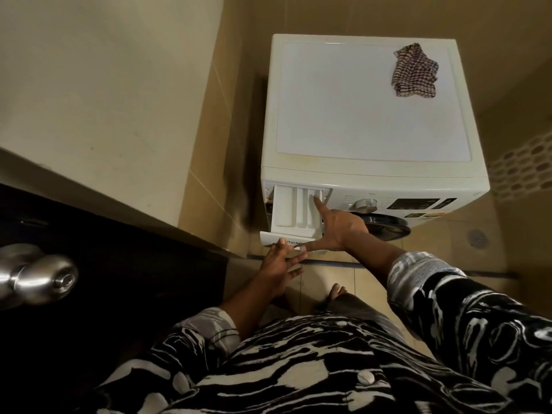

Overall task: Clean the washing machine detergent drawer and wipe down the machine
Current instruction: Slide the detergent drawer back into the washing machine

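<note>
A white front-loading washing machine [370,103] stands against the tiled wall. Its white detergent drawer [288,210] is pulled far out at the front left, showing three compartments. My right hand [337,227] reaches over the drawer, with the index finger pressing into the back of the right compartment and the thumb stretched along the drawer's front panel. My left hand [279,270] is below the drawer front, fingers spread, its fingertips touching the underside of the front panel. A checked cloth [415,71] lies crumpled on the machine's top at the far right corner.
A beige wall [113,85] juts out on the left, close to the machine's side. A dark door with a metal knob [38,276] is at the lower left. The control dial [366,206] and the round door [385,227] sit to the right of the drawer. My bare foot [336,291] stands on the tiled floor.
</note>
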